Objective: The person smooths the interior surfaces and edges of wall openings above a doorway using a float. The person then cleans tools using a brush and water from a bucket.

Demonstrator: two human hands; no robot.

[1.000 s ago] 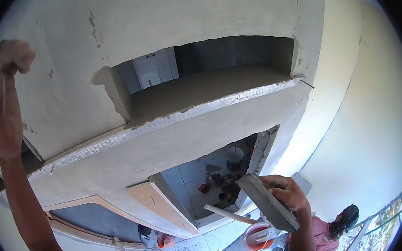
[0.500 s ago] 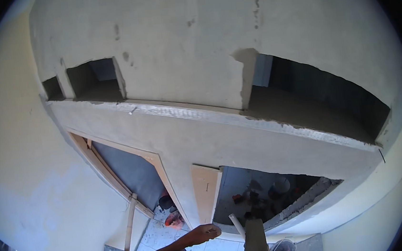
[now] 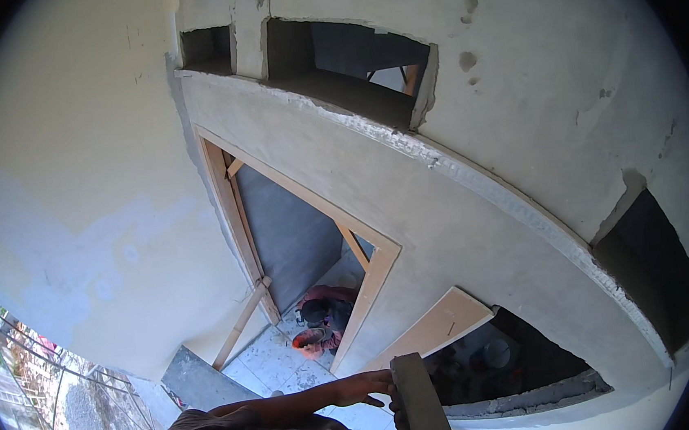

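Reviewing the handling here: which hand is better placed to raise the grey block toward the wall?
Probably the left. The left hand reaches across from the lower left, fingertips at the top edge of the grey block. The right hand is not clearly visible, so its grip cannot be judged.

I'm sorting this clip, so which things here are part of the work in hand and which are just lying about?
In hand:
- grey float, flat and cement-coated, at the person's hand
- plastered wall ledge

Lying about:
- wooden door frame
- loose timber board
- orange bucket on the tiled floor
- crouching person below
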